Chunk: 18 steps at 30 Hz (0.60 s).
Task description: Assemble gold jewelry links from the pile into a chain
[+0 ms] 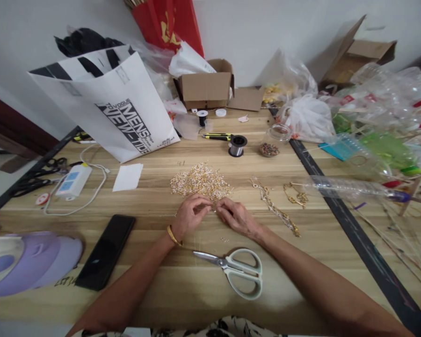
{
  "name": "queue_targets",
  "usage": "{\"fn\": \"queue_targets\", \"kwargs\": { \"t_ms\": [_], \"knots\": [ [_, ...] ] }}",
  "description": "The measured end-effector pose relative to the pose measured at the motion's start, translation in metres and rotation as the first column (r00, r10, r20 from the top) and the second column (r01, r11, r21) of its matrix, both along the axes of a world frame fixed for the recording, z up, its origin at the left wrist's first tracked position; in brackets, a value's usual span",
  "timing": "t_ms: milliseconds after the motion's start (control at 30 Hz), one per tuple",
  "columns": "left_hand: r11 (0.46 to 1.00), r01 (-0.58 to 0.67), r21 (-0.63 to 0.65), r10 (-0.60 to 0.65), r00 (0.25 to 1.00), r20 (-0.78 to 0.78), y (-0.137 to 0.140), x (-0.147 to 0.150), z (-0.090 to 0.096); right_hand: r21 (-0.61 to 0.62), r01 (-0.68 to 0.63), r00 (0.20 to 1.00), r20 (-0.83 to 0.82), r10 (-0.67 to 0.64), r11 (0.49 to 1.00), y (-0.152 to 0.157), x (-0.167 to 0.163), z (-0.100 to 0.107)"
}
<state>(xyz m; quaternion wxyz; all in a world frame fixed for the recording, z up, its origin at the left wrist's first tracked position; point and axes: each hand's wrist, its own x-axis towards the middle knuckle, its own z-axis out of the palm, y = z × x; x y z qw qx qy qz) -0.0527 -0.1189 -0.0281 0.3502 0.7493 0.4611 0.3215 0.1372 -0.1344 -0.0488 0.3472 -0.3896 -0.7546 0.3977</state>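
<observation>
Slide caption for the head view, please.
Bare hands at the near edge of a pile of tiny gold-toned pieces, pale-handled scissors lying nearby.

Two hands and one pile: one left hand [190,215], one right hand [239,217], one heap of tiny gold and silver pieces [198,180].
The counter [171,295] also had one pair of white-handled scissors [223,263], one phone [105,252] at left, and two chain clumps, a long one [276,208] and a short one [296,195]; farther off, two spools, black [202,120] and wire [237,147], one jar [272,142] and one knife [216,136].
</observation>
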Motion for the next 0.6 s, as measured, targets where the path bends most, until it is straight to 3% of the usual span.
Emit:
{"fn": "queue_targets", "kwargs": {
  "t_ms": [133, 233, 300, 600],
  "knots": [
    [0.956, 0.067, -0.287, -0.005, 0.977, 0.211, -0.004, 0.004, -0.006, 0.112, -0.030, 0.998, 0.067, 0.023, 0.993, -0.002, 0.000, -0.003],
    [0.898, 0.168, -0.408, -0.026, 0.944, 0.330, -0.007, 0.009, -0.008, 0.136, -0.027, 0.997, 0.076, 0.017, 0.990, -0.002, -0.001, -0.004],
    [0.882, 0.176, -0.436, -0.029, 0.946, 0.324, -0.008, 0.011, -0.009, 0.138, -0.027, 0.997, 0.078, 0.016, 0.990, -0.003, -0.001, -0.003],
    [0.908, 0.131, -0.398, -0.061, 0.981, 0.185, -0.007, 0.008, -0.006, 0.076, 0.013, 1.000, -0.016, -0.012, 0.997, -0.001, -0.001, 0.000]
  ]
}}
